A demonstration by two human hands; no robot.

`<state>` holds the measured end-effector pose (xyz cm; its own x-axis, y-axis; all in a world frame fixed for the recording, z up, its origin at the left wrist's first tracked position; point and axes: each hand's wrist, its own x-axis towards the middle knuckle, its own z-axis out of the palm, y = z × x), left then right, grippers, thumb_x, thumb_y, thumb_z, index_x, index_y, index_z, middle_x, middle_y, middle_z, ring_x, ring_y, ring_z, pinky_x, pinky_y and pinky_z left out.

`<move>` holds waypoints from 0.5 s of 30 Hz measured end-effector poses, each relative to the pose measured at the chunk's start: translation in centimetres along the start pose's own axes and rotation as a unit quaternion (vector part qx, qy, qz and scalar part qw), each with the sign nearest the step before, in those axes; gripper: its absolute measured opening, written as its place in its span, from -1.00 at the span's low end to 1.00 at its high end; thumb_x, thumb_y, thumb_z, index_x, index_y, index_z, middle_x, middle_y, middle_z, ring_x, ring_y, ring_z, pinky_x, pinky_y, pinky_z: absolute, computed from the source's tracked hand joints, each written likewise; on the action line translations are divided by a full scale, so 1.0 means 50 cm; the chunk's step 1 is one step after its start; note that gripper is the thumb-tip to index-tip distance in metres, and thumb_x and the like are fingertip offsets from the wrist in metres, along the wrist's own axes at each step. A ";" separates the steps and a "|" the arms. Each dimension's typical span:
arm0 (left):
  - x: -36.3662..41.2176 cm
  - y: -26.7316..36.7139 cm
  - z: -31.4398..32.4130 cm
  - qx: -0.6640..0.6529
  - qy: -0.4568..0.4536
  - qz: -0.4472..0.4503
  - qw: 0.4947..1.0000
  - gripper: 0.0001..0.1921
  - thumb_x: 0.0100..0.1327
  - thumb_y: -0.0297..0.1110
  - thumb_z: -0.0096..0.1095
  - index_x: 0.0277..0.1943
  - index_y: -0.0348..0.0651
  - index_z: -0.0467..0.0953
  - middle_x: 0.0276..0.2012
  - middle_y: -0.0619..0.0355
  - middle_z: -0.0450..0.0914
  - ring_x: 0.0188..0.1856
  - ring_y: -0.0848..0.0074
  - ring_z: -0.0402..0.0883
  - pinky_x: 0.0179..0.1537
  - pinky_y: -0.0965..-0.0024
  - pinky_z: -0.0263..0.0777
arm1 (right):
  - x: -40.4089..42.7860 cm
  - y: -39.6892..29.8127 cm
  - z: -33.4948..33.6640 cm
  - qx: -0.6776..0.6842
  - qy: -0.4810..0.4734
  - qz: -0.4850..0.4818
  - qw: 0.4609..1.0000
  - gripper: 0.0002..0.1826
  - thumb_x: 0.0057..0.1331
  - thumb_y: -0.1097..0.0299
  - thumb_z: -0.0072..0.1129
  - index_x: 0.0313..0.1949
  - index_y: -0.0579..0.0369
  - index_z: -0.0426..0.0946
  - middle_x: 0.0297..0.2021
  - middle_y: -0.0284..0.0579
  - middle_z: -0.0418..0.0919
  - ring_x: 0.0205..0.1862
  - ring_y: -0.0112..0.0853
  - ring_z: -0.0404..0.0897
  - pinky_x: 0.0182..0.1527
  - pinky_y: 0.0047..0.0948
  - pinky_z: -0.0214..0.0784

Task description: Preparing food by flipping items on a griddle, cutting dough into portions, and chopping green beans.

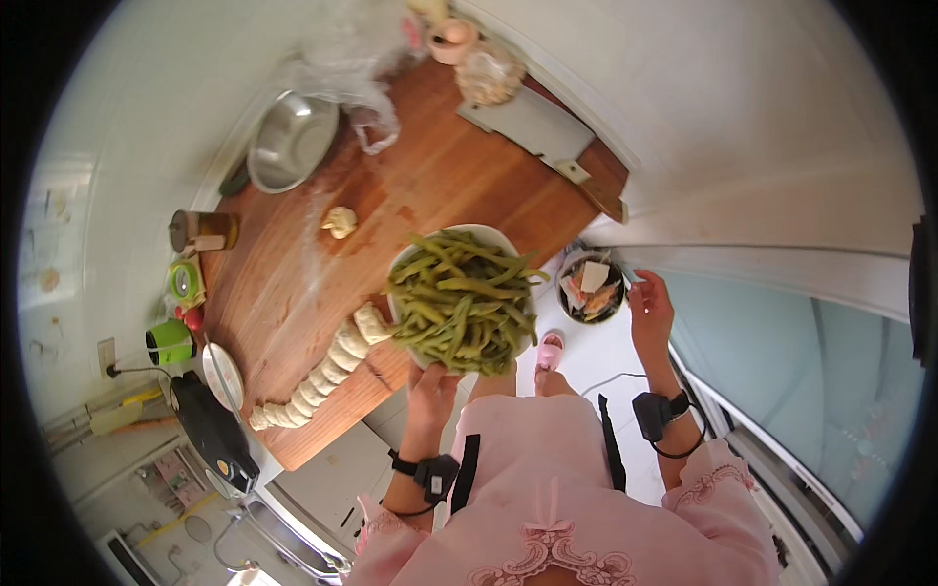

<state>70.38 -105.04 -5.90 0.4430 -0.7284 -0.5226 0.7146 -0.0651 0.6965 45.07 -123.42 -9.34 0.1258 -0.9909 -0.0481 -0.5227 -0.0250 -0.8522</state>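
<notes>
My left hand [431, 395] grips the near edge of a white dish [492, 235], with the thumb by the rim. Long green bean pods [462, 300] are heaped in the dish, some poking out past its rim. The dish is over the front edge of a wooden countertop [425, 176]. To the right, my right hand [651, 311] hangs in the air with loosely bent fingers and nothing visible in it. Below and left of that hand, a round waste bin [624, 294] on the floor holds scraps and wrappers.
A curved row of pale dough pieces [333, 370] lies along the counter's front, with a dough lump [340, 222] beyond. Further back are a steel basin [289, 150], a plastic bag [377, 121] and a flat grey object [531, 124]. A black appliance [209, 432] stands left.
</notes>
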 end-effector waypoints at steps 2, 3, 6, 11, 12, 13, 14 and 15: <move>0.028 0.017 0.003 0.011 -0.010 0.005 1.000 -0.46 0.16 -0.64 -0.24 0.26 -0.22 0.08 0.14 -0.04 0.33 0.17 0.19 0.37 0.13 0.04 0.36 | 0.074 -0.065 0.027 -0.030 -0.004 -0.080 0.996 -0.67 0.20 0.46 0.07 -0.01 0.17 0.39 -0.29 -0.07 0.49 -0.25 -0.33 0.49 -0.21 -0.40 0.36; 0.044 0.028 0.013 0.014 -0.022 0.000 1.000 -0.45 0.14 -0.66 -0.27 0.26 -0.22 0.07 0.14 -0.06 0.32 0.17 0.16 0.37 0.13 0.05 0.37 | 0.110 -0.095 0.037 -0.060 0.000 -0.147 0.987 -0.62 0.18 0.46 0.09 0.01 0.17 0.37 -0.18 0.00 0.47 -0.13 -0.24 0.46 -0.10 -0.31 0.34; 0.091 0.065 0.067 -0.031 -0.055 0.002 0.998 -0.44 0.14 -0.68 -0.29 0.26 -0.23 0.04 0.15 -0.09 0.29 0.16 0.11 0.37 0.12 0.04 0.39 | 0.197 -0.099 0.091 -0.219 0.003 -0.198 0.955 -0.57 0.16 0.43 0.11 0.04 0.16 0.33 0.00 0.07 0.36 0.07 -0.05 0.30 0.10 -0.15 0.19; 0.190 0.066 0.072 -0.059 -0.053 -0.005 0.997 -0.46 0.20 -0.66 -0.23 0.27 -0.20 0.01 0.16 -0.09 0.27 0.13 0.09 0.40 0.04 0.02 0.46 | 0.235 -0.147 0.122 -0.203 -0.039 -0.182 0.961 -0.56 0.15 0.41 0.11 0.04 0.18 0.33 0.03 0.07 0.34 0.10 -0.01 0.26 0.14 -0.11 0.14; 0.206 0.069 0.074 -0.063 -0.049 -0.002 0.997 -0.46 0.20 -0.66 -0.23 0.27 -0.20 0.01 0.16 -0.09 0.27 0.13 0.09 0.40 0.04 0.02 0.46 | 0.230 -0.162 0.122 -0.179 -0.043 -0.175 0.967 -0.58 0.16 0.41 0.11 0.03 0.20 0.34 0.01 0.08 0.37 0.07 -0.04 0.31 0.11 -0.13 0.18; 0.222 0.072 0.076 -0.054 -0.040 -0.005 0.998 -0.45 0.19 -0.68 -0.25 0.27 -0.22 0.00 0.15 -0.09 0.28 0.10 0.10 0.43 0.02 0.08 0.50 | 0.234 -0.166 0.127 -0.179 -0.047 -0.180 0.966 -0.58 0.16 0.41 0.11 0.03 0.20 0.34 0.01 0.08 0.37 0.07 -0.04 0.31 0.11 -0.13 0.18; 0.240 0.072 0.079 -0.044 -0.034 -0.008 0.998 -0.44 0.18 -0.69 -0.27 0.27 -0.23 -0.02 0.13 -0.10 0.29 0.07 0.11 0.46 -0.01 0.14 0.53 | 0.242 -0.174 0.130 -0.130 -0.060 -0.157 0.977 -0.61 0.17 0.40 0.11 0.00 0.20 0.37 -0.07 0.06 0.43 -0.01 -0.11 0.39 0.05 -0.20 0.25; 0.258 0.072 0.079 -0.052 -0.044 0.003 0.998 -0.46 0.19 -0.68 -0.27 0.26 -0.24 -0.02 0.13 -0.10 0.29 0.04 0.12 0.49 -0.03 0.16 0.55 | 0.253 -0.184 0.132 -0.079 -0.073 -0.135 0.985 -0.64 0.17 0.39 0.12 -0.03 0.20 0.41 -0.14 0.04 0.48 -0.09 -0.17 0.47 -0.02 -0.26 0.32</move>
<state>76.54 -117.35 -8.18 0.4013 -0.7863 -0.4697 0.7661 0.0072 0.6426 57.06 -134.86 -5.54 0.3923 -0.9160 0.0834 -0.5776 -0.3160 -0.7527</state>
